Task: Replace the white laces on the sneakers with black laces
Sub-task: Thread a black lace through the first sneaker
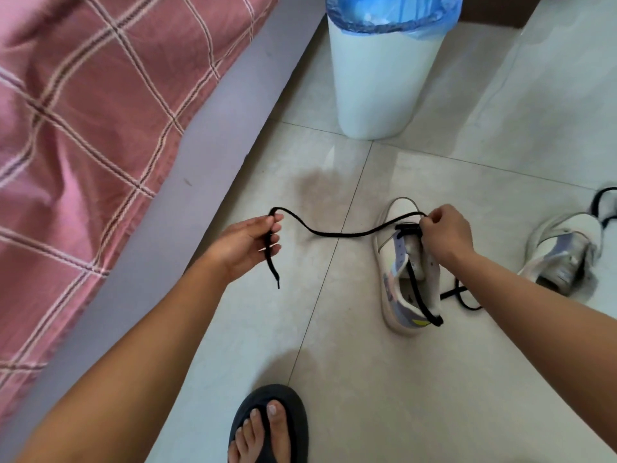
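While the sneaker (405,262) stands on the floor (334,329), the right hand (445,233) pinches the black lace (337,233) at its front eyelets; the left hand (248,247) holds the lace's free end in its grip.

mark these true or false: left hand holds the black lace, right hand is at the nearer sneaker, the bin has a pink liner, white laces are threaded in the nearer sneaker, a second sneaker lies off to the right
1. The left hand holds the black lace: true.
2. The right hand is at the nearer sneaker: true.
3. The bin has a pink liner: false, the liner is blue.
4. White laces are threaded in the nearer sneaker: false, only black lace shows there.
5. A second sneaker lies to the right: true.
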